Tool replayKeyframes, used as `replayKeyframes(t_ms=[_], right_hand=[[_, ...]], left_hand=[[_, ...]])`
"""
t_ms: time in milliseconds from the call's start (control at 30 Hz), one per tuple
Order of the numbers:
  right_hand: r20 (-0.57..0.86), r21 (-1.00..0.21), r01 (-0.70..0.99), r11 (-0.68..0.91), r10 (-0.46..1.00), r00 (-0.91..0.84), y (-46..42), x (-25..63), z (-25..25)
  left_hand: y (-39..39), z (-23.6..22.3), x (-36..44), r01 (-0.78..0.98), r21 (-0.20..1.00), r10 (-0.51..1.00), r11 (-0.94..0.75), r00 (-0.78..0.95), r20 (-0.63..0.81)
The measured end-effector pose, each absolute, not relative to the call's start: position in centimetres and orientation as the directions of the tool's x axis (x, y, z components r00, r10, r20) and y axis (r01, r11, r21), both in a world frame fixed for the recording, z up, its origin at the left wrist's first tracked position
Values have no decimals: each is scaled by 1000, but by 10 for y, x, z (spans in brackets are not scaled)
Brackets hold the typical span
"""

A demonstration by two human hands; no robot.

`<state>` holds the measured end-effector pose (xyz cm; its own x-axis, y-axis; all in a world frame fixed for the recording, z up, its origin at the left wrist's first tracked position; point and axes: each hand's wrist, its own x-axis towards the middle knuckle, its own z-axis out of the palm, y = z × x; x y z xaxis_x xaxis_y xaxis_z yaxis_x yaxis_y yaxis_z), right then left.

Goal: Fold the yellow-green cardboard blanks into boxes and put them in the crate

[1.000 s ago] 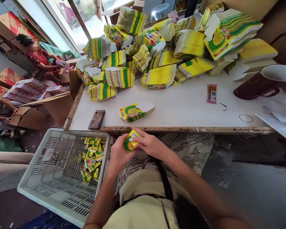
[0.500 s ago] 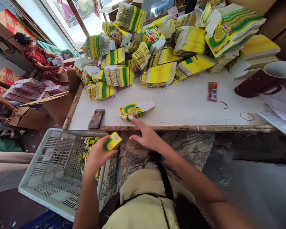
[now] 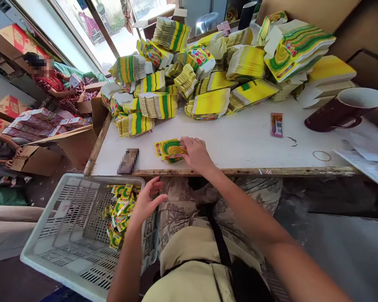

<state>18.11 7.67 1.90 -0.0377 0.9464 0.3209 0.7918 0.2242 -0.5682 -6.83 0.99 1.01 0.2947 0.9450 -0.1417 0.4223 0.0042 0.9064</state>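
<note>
My right hand (image 3: 195,153) rests on a small stack of flat yellow-and-green box blanks (image 3: 169,150) near the front edge of the white table (image 3: 245,142), its fingers closed over the stack's right end. My left hand (image 3: 146,201) hovers open and empty over the right rim of a grey plastic crate (image 3: 72,239) beside my lap. Several folded yellow-green boxes (image 3: 119,212) lie in the crate's near corner.
Big heaps of bundled box blanks (image 3: 208,67) fill the back of the table. A dark object (image 3: 128,160) lies left of the stack; a snack wrapper (image 3: 276,124), a rubber band (image 3: 321,156) and a dark mug (image 3: 343,110) lie to the right. Another person (image 3: 55,82) sits far left among cardboard cartons.
The folded box left my left hand and went into the crate; that hand is now empty. My right hand reached forward onto the stack of blanks on the table.
</note>
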Motion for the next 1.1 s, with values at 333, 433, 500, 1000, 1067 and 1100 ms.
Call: replayKeyframes(t_ms=[333, 433, 500, 1000, 1067, 1100], right_hand=[[192, -980, 16, 200, 958, -213, -17, 113, 12], [211, -973, 65, 223, 966, -148, -16, 111, 8], [237, -964, 95, 249, 965, -115, -11, 118, 8], [607, -540, 521, 661, 735, -304, -12, 175, 10], [619, -606, 466, 645, 750, -234, -17, 165, 8], [600, -680, 436, 589, 789, -130, -19, 160, 6]], left_hand=[[24, 29, 10, -424, 859, 944, -288, -274, 181], [22, 26, 2, -118, 967, 947, -226, -260, 189], [16, 19, -5, 95, 980, 962, -176, -195, 192], [12, 44, -59, 471, 864, 849, -179, 518, -106], [7, 39, -40, 575, 798, 858, -182, 489, -156], [3, 34, -31, 599, 781, 878, -178, 454, -148]])
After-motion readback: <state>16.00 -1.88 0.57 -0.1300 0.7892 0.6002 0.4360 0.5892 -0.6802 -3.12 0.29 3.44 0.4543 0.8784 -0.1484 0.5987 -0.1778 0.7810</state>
